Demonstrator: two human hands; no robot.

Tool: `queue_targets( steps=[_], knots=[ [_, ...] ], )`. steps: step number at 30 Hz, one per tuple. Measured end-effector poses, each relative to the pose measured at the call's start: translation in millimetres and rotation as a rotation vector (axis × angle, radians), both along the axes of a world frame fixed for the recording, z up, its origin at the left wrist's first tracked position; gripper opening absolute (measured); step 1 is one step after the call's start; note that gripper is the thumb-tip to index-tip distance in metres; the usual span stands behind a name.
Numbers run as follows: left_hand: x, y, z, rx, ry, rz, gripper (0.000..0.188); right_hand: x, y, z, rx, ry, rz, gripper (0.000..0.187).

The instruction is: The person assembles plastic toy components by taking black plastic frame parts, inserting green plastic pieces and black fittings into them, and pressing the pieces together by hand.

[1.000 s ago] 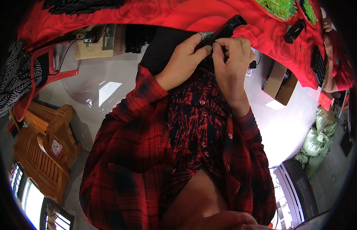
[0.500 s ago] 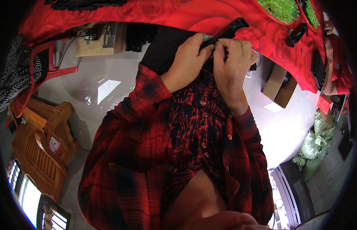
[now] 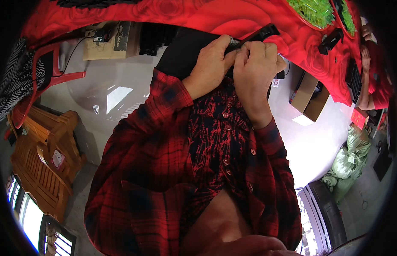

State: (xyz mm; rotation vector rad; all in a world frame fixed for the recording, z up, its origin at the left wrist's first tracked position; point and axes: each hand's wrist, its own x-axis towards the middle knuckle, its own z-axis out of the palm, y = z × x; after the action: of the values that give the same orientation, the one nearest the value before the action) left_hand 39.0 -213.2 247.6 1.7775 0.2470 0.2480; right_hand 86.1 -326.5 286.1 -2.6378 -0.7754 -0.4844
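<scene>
A red rose-patterned table cover (image 3: 232,19) spans the top above a pale glossy floor (image 3: 121,91). Both hands meet at the table edge: the left hand (image 3: 211,64) and right hand (image 3: 255,64) each pinch a long black part (image 3: 260,33), bracing it close for fine finger work.

The left hand (image 3: 211,64) and right hand (image 3: 256,64) meet side by side at the near edge of the table (image 3: 198,17), both on a slim bar (image 3: 256,35) that juts out over the table. A cardboard box (image 3: 309,96) stands on the floor to the right, a bag (image 3: 350,158) nearer still, and a wooden chair (image 3: 40,158) far left.
</scene>
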Motion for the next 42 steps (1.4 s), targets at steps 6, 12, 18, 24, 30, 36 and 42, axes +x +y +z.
queue_targets(
  steps=[6,12,18,24,30,36,42],
  knots=[
    [2,8,11,-0.025,0.213,-0.043,0.017,-2,-4,1,0.176,0.092,0.059,0.012],
    [2,8,4,-0.214,0.212,-0.003,0.016,2,-8,-2,0.502,0.153,-0.135,0.031],
    [0,8,10,-0.171,0.225,-0.030,0.015,15,-7,-5,0.583,0.700,-0.042,0.030],
    [-2,2,14,-0.390,0.270,-0.020,0.013,16,-7,-16,0.540,0.455,0.014,0.022],
    [-4,3,16,-0.561,0.288,-0.006,0.012,9,-6,-10,0.516,0.491,-0.008,0.033],
    [-10,1,20,-0.593,0.199,0.019,0.009,-1,-6,-10,0.463,0.344,0.048,0.045],
    [-16,4,22,-0.671,0.229,-0.022,0.008,-10,-6,0,0.432,0.290,0.085,0.047]
  ],
)
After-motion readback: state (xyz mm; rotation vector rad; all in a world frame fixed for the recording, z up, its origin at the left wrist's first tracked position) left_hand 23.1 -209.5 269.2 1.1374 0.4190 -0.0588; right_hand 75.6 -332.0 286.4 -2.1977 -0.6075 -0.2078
